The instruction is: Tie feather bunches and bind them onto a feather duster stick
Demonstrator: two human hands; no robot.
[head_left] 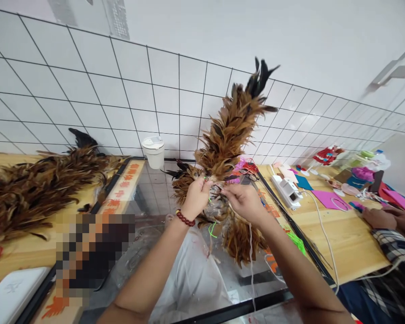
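In the middle of the head view a long brown feather duster (227, 130) with black feathers at its tip stands tilted up and to the right. My left hand (196, 198) is closed in a pinch round its lower end. Just to the right, my right hand (245, 202) is closed too, fingertips pinched on something small and dark that I cannot make out. A whitish string (251, 261) hangs below the right hand. Under both hands lie loose brown feathers (239, 238), and a green cord (212, 230) shows among them.
A white lidded cup (154, 152) stands against the wire grid. More feather pieces (37, 193) lie on the left table. On the right table are a white power strip (286, 191), pink sheets (329, 200) and a cable. Another person's hands (384, 218) work there.
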